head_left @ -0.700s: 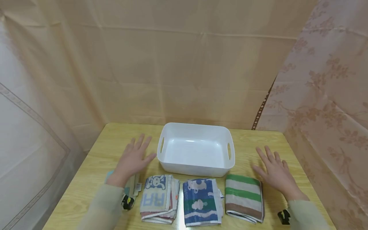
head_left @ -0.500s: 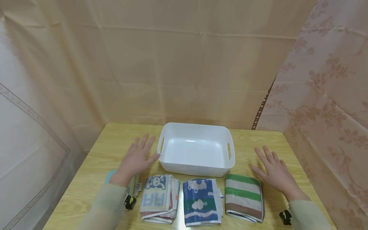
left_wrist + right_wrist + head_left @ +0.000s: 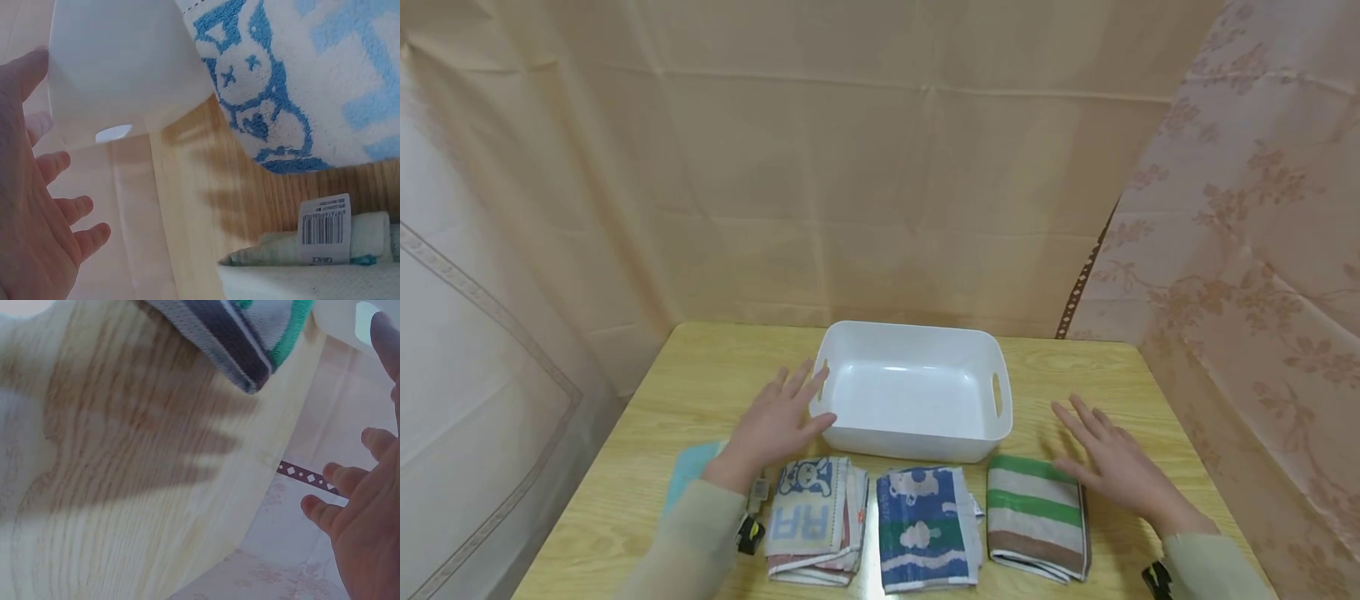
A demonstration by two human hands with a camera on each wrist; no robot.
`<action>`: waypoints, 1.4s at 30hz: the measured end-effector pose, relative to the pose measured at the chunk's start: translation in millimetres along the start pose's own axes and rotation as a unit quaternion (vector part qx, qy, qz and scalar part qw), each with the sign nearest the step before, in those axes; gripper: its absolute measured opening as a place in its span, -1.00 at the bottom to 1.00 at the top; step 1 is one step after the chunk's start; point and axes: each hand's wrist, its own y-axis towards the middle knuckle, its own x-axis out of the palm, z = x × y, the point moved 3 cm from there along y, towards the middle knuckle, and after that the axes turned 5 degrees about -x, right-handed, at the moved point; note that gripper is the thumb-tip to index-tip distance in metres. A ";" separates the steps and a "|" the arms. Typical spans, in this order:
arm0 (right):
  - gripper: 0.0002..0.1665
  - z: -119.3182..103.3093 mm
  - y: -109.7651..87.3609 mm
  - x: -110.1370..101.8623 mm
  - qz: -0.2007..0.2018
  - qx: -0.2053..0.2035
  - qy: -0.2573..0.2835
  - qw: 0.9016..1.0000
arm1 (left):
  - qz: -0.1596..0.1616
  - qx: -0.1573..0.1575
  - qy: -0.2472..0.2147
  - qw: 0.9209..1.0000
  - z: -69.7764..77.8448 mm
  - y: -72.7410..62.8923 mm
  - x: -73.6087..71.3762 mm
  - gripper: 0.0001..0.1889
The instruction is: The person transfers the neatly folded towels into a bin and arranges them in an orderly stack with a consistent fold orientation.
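My left hand (image 3: 772,429), fingers spread, hovers at the left end of a white plastic basin (image 3: 917,446) and overlaps its handle slot in the head view. It holds nothing. Below it lie a folded towel with a blue rabbit (image 3: 808,508) and a light blue folded towel (image 3: 688,471), partly hidden by the arm; its barcode tag (image 3: 325,228) shows in the left wrist view. My right hand (image 3: 1116,467), also spread and holding nothing, hovers beside a green, white and brown striped towel (image 3: 1036,517). A blue patterned towel (image 3: 921,529) lies between the rabbit and striped ones.
Everything stands on a light wooden table (image 3: 1052,375). A beige curtain (image 3: 880,208) hangs behind its back edge, with a floral cloth (image 3: 1262,292) at the right and a white cloth (image 3: 475,375) at the left.
My left hand has moved right, to the basin's left end, uncovering more of the light blue towel. My right hand has come slightly lower and nearer the striped towel. Towels and basin stay put.
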 end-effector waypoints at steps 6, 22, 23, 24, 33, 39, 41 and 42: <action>0.02 -0.3 -4.7 6.1 -0.003 -0.016 -0.001 1.000 | -0.006 0.002 0.003 1.000 2.4 -1.8 4.3 -0.20; 0.02 -3.2 -12.9 24.4 -0.035 -0.034 -0.002 0.999 | -0.019 -0.019 -0.047 0.999 -0.3 -5.4 11.9 -0.13; 0.01 -3.6 -13.6 25.3 -0.032 -0.040 -0.003 0.999 | -0.019 -0.019 -0.048 0.998 -0.3 -5.7 11.9 -0.13; 0.01 -3.7 -14.3 26.4 -0.029 -0.046 -0.006 0.999 | -0.019 -0.019 -0.049 0.998 -0.3 -5.9 11.9 -0.13; -0.01 -4.9 -20.9 35.6 -0.035 -0.069 -0.012 0.997 | -0.024 -0.027 -0.069 0.997 0.9 -11.0 10.5 -0.12; -0.02 -6.5 -25.3 41.8 -0.062 -0.063 -0.010 0.996 | -0.029 -0.029 -0.077 0.996 1.6 -13.7 11.9 -0.11; -0.01 -6.6 -25.6 42.6 -0.063 -0.062 -0.013 0.996 | -0.027 -0.028 -0.075 0.996 1.8 -14.2 11.9 -0.11; -0.01 -6.5 -25.5 42.9 -0.062 -0.062 -0.016 0.996 | -0.027 -0.029 -0.074 0.996 1.8 -14.6 12.0 -0.10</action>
